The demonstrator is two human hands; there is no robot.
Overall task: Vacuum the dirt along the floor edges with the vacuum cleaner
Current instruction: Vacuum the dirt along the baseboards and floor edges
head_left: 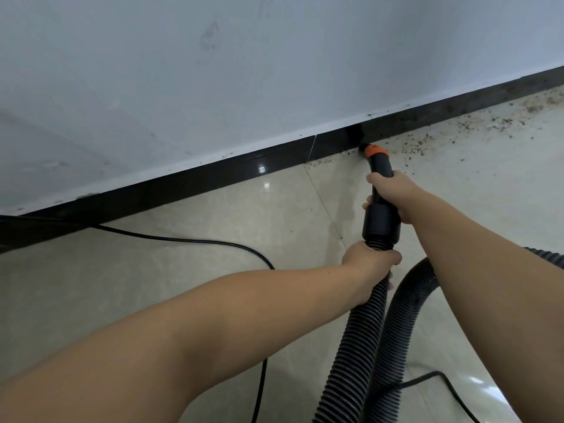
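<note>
Two hands are gripping one vacuum hose [370,319], right hand [393,196] curling round its nozzle [378,166], left hand [370,264] clasping the ribbing, tip touching dirt [418,145] at the floor's [213,270] baseboard [213,172] edge.

Black ribbed hose [363,331], orange nozzle collar [376,151], black skirting [183,181], glossy beige tiles [183,270]

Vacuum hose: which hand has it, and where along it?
The left hand grips the ribbed hose just below its black cuff. The right hand holds the rigid nozzle tube above the cuff.
</note>
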